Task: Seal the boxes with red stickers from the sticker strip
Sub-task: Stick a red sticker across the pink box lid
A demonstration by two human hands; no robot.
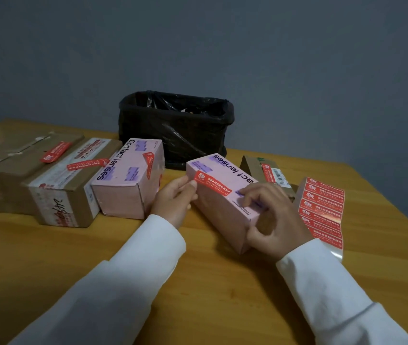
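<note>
Head view is showing a pink box point(223, 195) lying at an angle on the desk point(198, 282) between both hands, a red sticker point(211, 183) stuck across its top. Left hand point(175, 197) is gripping the box's far-left end, its fingers point(185, 181) curling round the edge by the sticker. Right hand point(270, 220) is holding the near end, thumb on the side, fingers bent over the top. Just right, the sticker strip point(322, 210) is lying; three stickered boxes are sitting left, beginning with a second pink box point(128, 180).

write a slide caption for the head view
Both hands, left and right, hold a pink cardboard box bearing a red sticker beside the sticker strip.
</note>
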